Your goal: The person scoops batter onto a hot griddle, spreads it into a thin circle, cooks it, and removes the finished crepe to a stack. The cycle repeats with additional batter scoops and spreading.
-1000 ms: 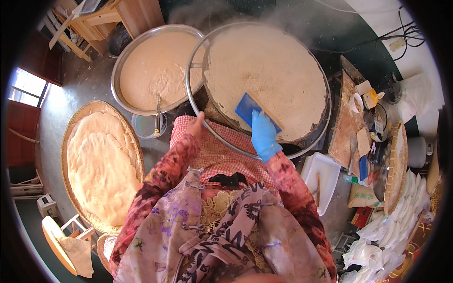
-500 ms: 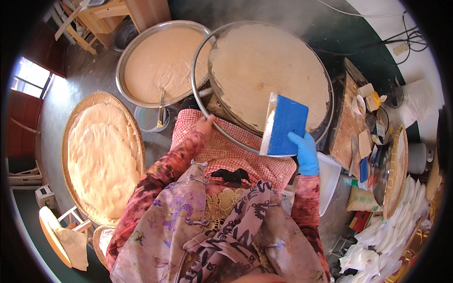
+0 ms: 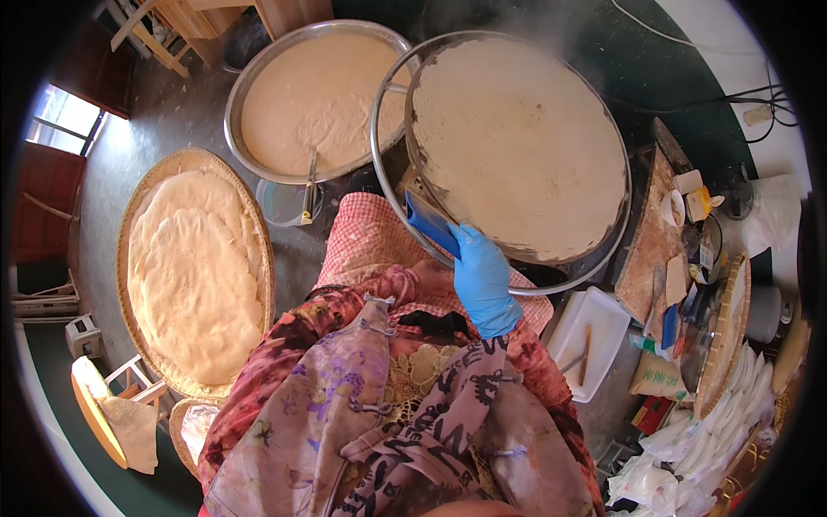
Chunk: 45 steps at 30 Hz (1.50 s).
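One blue scraper (image 3: 433,229), shifted leftward | pinched by right hand (image 3: 482,280) | left hand (image 3: 433,278) now closer, grip unclear

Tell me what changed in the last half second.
The right hand swung the scraper left, from the ring's near right to its near left, still gripping it. The left hand moved right and back from the ring's left side; whether it touches now is unclear. The utensil stays in the bowl; the tray stays put.

Head cam, L fisheye, facing dn, near
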Tool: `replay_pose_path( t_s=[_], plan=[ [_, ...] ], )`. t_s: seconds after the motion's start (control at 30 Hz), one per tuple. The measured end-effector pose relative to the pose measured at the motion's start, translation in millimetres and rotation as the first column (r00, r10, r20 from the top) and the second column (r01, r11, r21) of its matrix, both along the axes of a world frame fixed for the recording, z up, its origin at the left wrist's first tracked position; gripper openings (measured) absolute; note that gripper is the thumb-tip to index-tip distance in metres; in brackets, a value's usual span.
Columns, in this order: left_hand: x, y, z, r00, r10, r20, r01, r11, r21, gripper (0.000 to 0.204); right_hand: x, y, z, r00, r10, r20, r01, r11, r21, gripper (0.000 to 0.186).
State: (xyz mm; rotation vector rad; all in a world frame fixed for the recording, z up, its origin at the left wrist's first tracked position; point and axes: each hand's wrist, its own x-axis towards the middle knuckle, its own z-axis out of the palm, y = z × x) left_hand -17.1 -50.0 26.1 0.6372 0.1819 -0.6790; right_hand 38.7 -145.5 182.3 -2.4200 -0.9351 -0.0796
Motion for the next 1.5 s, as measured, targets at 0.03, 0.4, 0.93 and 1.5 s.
replay_pose_path(
  t_s=[0.03,0.4,0.93,1.5],
  plan=[
    [-2.0,1.0,0.4,0.999,0.026,0.021,-0.030,0.981,0.190,0.028,-0.4,1.5,-2.7,1.000,0.015,0.004,-0.015,0.999,-0.033,0.039],
    [9.5,32.8,-19.9,0.879,0.432,-0.200,-0.389,0.894,0.223,0.019,18.8,42.2,-31.5,0.990,-0.087,-0.109,0.073,0.989,-0.129,0.033],
    [18.4,11.6,-60.8,0.760,0.649,-0.032,-0.589,0.709,0.389,0.025,66.2,87.9,-38.4,0.995,-0.091,0.035,0.097,0.961,-0.261,0.024],
    [21.7,36.7,-16.8,0.664,0.725,0.182,-0.645,0.433,0.630,0.024,103.5,113.4,-42.5,0.997,-0.070,0.017,0.072,0.977,-0.202,0.026]
  ],
)
